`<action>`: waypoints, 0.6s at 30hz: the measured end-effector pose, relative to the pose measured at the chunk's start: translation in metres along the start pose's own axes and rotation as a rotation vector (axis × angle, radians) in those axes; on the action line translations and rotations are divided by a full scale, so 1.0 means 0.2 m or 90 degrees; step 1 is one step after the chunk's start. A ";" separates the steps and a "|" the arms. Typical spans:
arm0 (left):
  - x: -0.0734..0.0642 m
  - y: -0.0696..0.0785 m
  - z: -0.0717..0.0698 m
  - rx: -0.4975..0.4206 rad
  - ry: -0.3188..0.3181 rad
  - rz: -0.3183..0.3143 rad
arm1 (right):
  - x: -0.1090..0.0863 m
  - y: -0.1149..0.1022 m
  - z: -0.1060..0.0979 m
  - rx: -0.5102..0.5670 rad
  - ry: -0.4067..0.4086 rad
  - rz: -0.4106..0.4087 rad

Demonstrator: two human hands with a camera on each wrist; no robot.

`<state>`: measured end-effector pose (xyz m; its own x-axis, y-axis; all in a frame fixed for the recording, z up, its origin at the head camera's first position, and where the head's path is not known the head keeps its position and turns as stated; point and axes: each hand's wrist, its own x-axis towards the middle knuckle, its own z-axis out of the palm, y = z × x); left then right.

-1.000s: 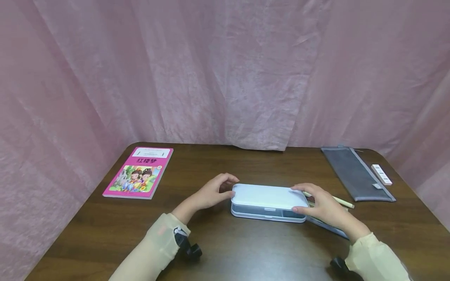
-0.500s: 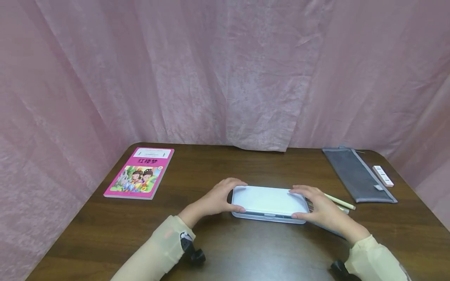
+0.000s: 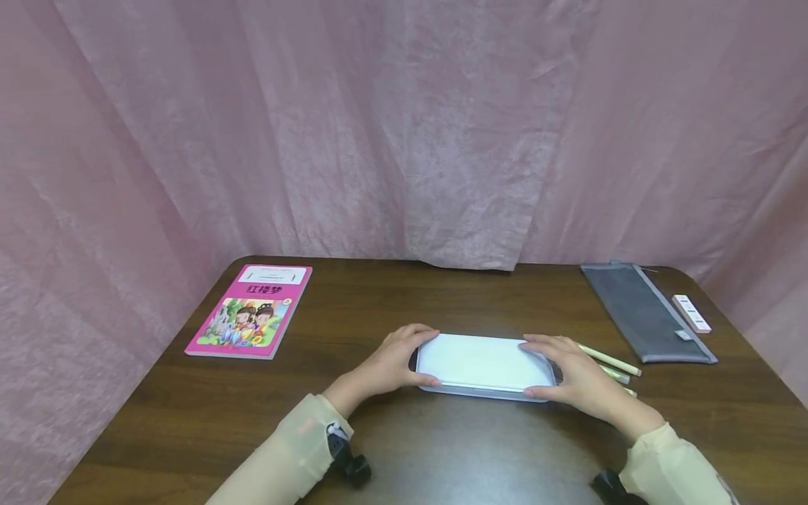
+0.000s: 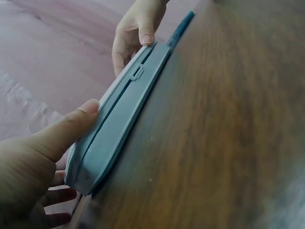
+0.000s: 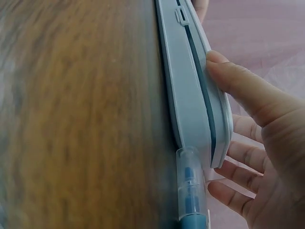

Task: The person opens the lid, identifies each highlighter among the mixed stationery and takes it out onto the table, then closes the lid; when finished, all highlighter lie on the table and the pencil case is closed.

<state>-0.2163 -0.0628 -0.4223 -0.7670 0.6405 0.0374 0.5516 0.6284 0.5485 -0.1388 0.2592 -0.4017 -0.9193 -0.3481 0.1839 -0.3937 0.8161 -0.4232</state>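
Observation:
A pencil case (image 3: 482, 361) with a white lid and a pale blue-grey body lies on the table before me. My left hand (image 3: 394, 365) grips its left end, thumb on the near edge of the lid and fingers at the far edge. At the other end my right hand (image 3: 571, 372) holds it the same way. Both wrist views show the lid lowered over the body, with a thin dark gap along the seam by the latch (image 4: 137, 72). A marker with a clear cap (image 5: 191, 186) lies against the case's right end. Several pale green pens (image 3: 611, 359) are partly hidden behind my right hand.
A pink book (image 3: 249, 312) lies at the table's left. On the right are a grey mesh zip pouch (image 3: 647, 312) and a small white box-like block (image 3: 691, 313). A pink curtain (image 3: 404, 133) hangs behind the brown table (image 3: 379, 294).
The lid's raised near side has come down onto the body. My left hand has moved right, from the corner onto the case's left end. The right hand has stayed nearly in place.

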 end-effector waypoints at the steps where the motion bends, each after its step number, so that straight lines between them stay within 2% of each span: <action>1: 0.00 0.00 0.00 0.002 0.000 0.000 | 0.00 0.00 0.00 -0.001 -0.003 0.004; 7: 0.00 0.02 0.00 0.006 0.004 0.000 | 0.00 0.00 -0.01 -0.002 -0.010 0.018; 18: -0.01 0.02 0.00 0.008 0.003 -0.005 | -0.01 0.02 0.03 -0.022 0.025 -0.001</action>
<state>-0.2125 -0.0616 -0.4212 -0.7728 0.6336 0.0367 0.5496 0.6392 0.5379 -0.1380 0.2604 -0.4080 -0.9176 -0.3311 0.2199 -0.3940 0.8311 -0.3925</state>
